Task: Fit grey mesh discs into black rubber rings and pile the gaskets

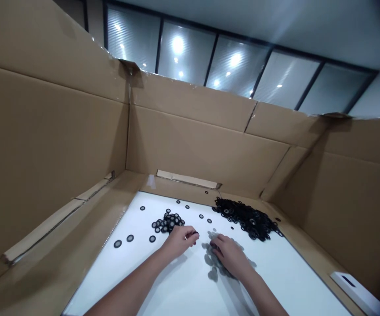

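My left hand (pixel 180 239) is curled on the white surface (pixel 163 281), pinching a small black ring at its fingertips, just below a small pile of grey-centred black discs (pixel 168 221). My right hand (pixel 229 254) lies palm down with bent fingers over a patch of grey discs (pixel 213 273); whether it grips any of them is hidden. A large heap of black rings (pixel 246 217) lies beyond the right hand at the back right.
Tall cardboard walls (pixel 209 145) enclose the white surface on the left, far and right sides. Single discs (pixel 117 243) lie scattered at the left. A white flat object (pixel 357 289) rests on the cardboard at the lower right. Glass panels show behind.
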`<state>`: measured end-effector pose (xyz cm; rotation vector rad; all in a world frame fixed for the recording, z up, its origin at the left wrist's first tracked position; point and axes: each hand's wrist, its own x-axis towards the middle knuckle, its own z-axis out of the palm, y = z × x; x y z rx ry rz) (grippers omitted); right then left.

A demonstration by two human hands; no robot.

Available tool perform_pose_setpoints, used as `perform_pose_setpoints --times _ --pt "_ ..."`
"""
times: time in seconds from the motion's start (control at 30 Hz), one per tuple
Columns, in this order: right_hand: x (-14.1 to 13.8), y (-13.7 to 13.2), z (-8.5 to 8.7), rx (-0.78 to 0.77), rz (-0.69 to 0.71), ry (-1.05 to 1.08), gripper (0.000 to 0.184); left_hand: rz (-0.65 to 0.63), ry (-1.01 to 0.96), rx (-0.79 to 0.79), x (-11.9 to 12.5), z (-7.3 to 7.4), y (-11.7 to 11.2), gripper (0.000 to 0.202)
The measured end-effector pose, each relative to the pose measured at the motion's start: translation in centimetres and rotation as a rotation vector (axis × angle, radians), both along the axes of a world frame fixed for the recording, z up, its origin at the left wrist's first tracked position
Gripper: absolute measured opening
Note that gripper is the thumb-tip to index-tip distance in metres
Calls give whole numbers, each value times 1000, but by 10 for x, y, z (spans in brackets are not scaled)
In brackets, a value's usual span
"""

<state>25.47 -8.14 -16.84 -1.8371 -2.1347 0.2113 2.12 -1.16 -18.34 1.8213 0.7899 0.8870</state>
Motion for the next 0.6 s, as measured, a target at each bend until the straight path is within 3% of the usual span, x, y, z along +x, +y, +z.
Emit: perform_pose_setpoints --times 0.17,0.37,0.6 --pt "1 -5 0 35 -24 23 19 -9 -23 -10 9 6 -5 21" --pt "7 7 10 41 -18 269 11 -18 -32 -54 23 18 10 17" --pt "-39 63 13 97 68 595 11 163 -148 -240 21 -6 30 39"
